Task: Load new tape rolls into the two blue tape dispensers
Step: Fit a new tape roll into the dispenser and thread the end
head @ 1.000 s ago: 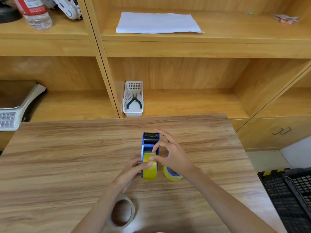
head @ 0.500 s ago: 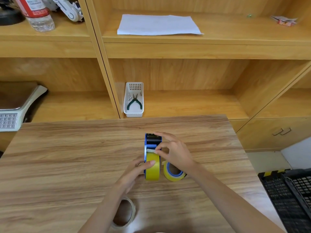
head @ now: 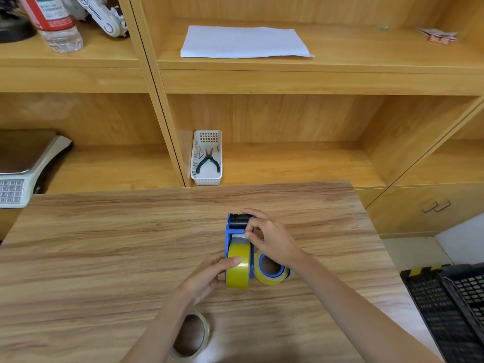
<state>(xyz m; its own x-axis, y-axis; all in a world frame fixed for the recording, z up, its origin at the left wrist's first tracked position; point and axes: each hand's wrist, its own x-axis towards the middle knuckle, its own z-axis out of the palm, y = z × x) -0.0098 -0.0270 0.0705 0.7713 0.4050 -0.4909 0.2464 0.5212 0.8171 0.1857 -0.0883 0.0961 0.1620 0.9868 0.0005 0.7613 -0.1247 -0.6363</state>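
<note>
- Green-handled pliers (head: 208, 163) are held in a white basket (head: 207, 179) on the shelf at 12 o'clock.
- The blue dispenser (head: 239, 231) (long axis 12 to 6 o'clock) carries a yellow roll (head: 237, 268), steadied by the left hand (head: 207, 279); tape is pinched by the right hand (head: 269, 237).

blue dispenser (head: 238, 233) upright, yellow roll (head: 237, 267) loaded | second yellow roll (head: 271, 268) beside, touching

Bright, even indoor light fills the wooden shelves (head: 288, 74) and the desk (head: 104, 244), with no single lamp in view. Shadows are soft: a faint one lies under the forearms near the desk's front edge, and the shelf recesses above the desk go darker. A pale sheen marks the desk's right front corner. Wide-angle distortion bends the shelf uprights outward near the edges. Focus is fairly sharp across the desk, slightly softer at the corners.
</note>
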